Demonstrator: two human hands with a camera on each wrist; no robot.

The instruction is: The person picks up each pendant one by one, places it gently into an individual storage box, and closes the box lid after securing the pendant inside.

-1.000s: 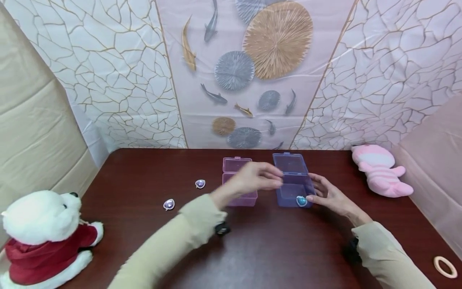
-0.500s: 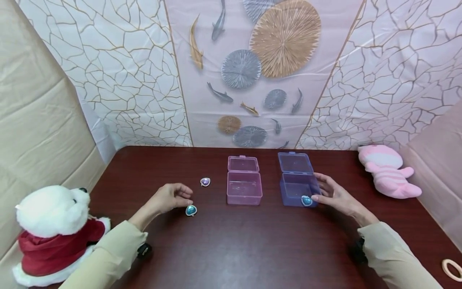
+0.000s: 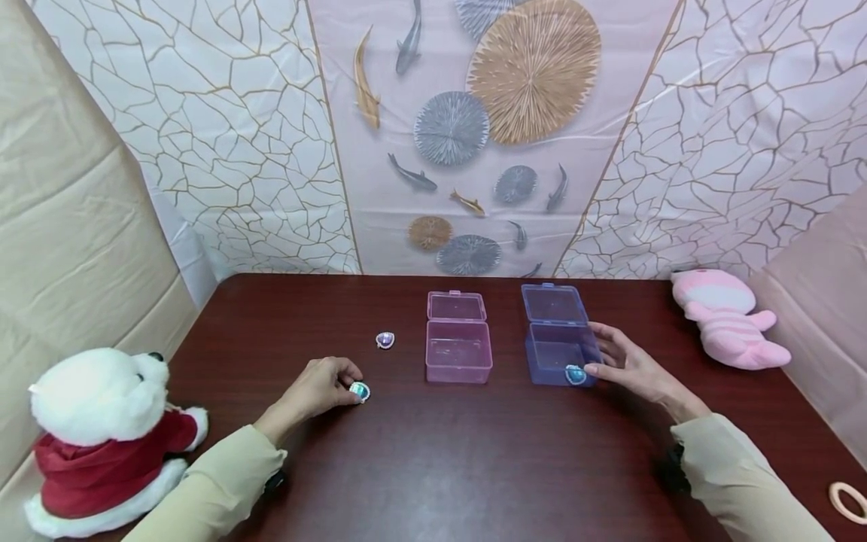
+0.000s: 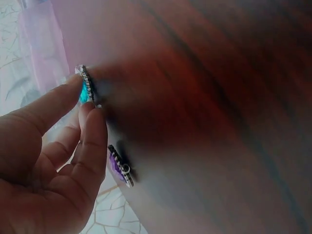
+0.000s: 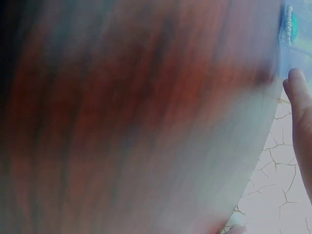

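My left hand (image 3: 318,390) pinches a teal heart-shaped gem charm (image 3: 360,391) with a sparkling rim, low over the table. In the left wrist view, thumb and fingertips meet on this charm (image 4: 85,90), and a purple heart charm (image 4: 119,166) lies beyond them. A purple heart charm (image 3: 385,340) rests farther back in the head view. My right hand (image 3: 630,369) holds the right side of a blue see-through plastic box (image 3: 542,375), thumb at its front corner. Inside that box lies another teal heart charm (image 3: 575,374). The box's lid stands raised.
A pink see-through box (image 3: 457,374), lid raised, stands left of the blue one. A white plush bear (image 3: 101,429) in red sits at the left edge. At the right are a pink plush toy (image 3: 728,320) and a wooden ring (image 3: 848,503). A patterned cloth (image 3: 515,150) hangs behind.
My left hand moved from above the boxes to the left side of the table, then took the teal charm between thumb and fingers. My right hand stays at the blue box.
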